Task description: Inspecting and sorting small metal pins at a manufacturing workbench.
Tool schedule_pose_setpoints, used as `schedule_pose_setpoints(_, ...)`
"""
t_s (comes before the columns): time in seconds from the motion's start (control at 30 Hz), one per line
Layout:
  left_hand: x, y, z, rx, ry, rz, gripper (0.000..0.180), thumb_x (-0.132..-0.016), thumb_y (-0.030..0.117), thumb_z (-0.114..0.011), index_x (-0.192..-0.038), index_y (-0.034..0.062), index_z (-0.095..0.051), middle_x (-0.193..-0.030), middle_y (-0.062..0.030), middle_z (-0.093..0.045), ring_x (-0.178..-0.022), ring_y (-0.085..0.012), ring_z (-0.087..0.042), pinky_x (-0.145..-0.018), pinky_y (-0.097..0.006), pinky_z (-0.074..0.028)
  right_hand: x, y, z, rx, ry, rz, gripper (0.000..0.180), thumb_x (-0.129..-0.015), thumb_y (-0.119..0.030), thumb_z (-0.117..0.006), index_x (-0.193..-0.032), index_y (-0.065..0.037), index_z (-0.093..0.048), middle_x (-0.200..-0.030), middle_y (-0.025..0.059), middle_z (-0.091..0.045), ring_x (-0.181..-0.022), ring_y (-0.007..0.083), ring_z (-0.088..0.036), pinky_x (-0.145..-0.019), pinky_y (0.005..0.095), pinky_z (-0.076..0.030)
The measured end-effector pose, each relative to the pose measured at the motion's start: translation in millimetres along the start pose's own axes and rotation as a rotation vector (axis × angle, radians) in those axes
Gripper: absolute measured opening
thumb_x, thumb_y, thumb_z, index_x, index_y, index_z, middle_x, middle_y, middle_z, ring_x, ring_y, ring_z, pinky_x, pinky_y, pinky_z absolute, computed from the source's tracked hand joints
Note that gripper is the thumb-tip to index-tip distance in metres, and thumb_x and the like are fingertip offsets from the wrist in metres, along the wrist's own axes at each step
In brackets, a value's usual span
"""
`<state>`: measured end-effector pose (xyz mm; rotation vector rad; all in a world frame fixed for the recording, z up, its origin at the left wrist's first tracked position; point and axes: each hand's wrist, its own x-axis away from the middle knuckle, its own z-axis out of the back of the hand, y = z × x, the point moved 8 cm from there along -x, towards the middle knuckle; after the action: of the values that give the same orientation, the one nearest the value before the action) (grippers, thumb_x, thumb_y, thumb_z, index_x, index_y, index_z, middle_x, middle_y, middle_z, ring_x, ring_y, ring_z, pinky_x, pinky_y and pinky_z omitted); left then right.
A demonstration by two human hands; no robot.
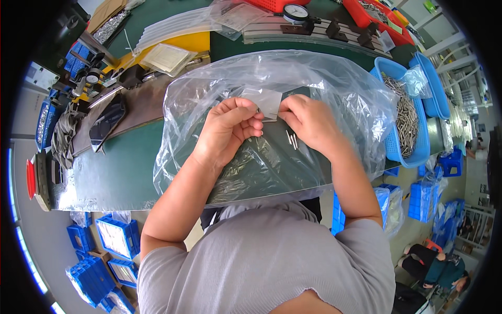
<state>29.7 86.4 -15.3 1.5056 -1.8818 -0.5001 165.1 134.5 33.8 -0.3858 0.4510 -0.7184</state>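
Note:
A clear plastic bag (209,91) lies spread over the green table under both my hands. My left hand (230,123) is closed, thumb against forefinger, on something small and dark that I cannot make out. Opposite it, my right hand (308,120) has its thumb and fingers pinched together; what sits in that pinch is hidden. Between the two sets of fingertips is a small whitish translucent piece (267,100), flat and square-edged, its lower part close to the fingers of both hands. Several short metal pins (292,139) lie loose on the plastic just below my right hand.
At right, a blue basket (422,133) holds a heap of metal pins (407,118); another blue basket (436,89) stands behind it. Across the back are a dial gauge (296,13), a slotted metal plate (314,37) and red bins (374,18). Dark cloth (65,136) lies left.

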Motion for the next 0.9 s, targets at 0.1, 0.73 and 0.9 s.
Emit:
schedule_pose_setpoints(0.1,-0.3,-0.5,-2.0,-0.010,-0.033,0.000,0.005,-0.086,0.005,-0.055,-0.086,0.0004,-0.058,-0.080,-0.0117,-0.064,-0.067,-0.0163,-0.063,-0.063,-0.029,-0.054,-0.8,7.3,6.3,-0.355,0.021,-0.157,0.009,-0.083,-0.013,-0.061,-0.085,-0.004,-0.059,-0.075,0.0076,-0.061,-0.063,0.0204,-0.059,-0.058,0.0313,-0.045)
schedule_pose_setpoints(0.73,2.4,-9.1,-7.1,-0.095,-0.006,0.033,0.006,-0.085,0.004,-0.058,-0.088,-0.0018,-0.057,-0.079,-0.0126,-0.065,-0.067,-0.0178,-0.064,-0.063,-0.029,-0.056,-2.0,-15.3,5.6,-0.513,-0.041,-0.166,0.014,-0.084,-0.014,-0.065,-0.083,-0.002,-0.058,-0.069,0.0054,-0.061,-0.060,0.0087,-0.054,-0.054,0.0243,-0.043)
schedule_pose_setpoints(0.9,2.9,-9.0,-8.4,-0.043,-0.053,0.037,0.007,-0.086,0.003,-0.057,-0.088,-0.0028,-0.058,-0.078,-0.0134,-0.065,-0.067,-0.0191,-0.065,-0.064,-0.029,-0.056,-3.5,-9.3,-13.6,-0.761,-0.123,-0.254,0.013,-0.087,-0.013,-0.061,-0.081,-0.003,-0.055,-0.069,-0.0044,-0.051,-0.064,0.0027,-0.043,-0.055,0.0191,-0.036)
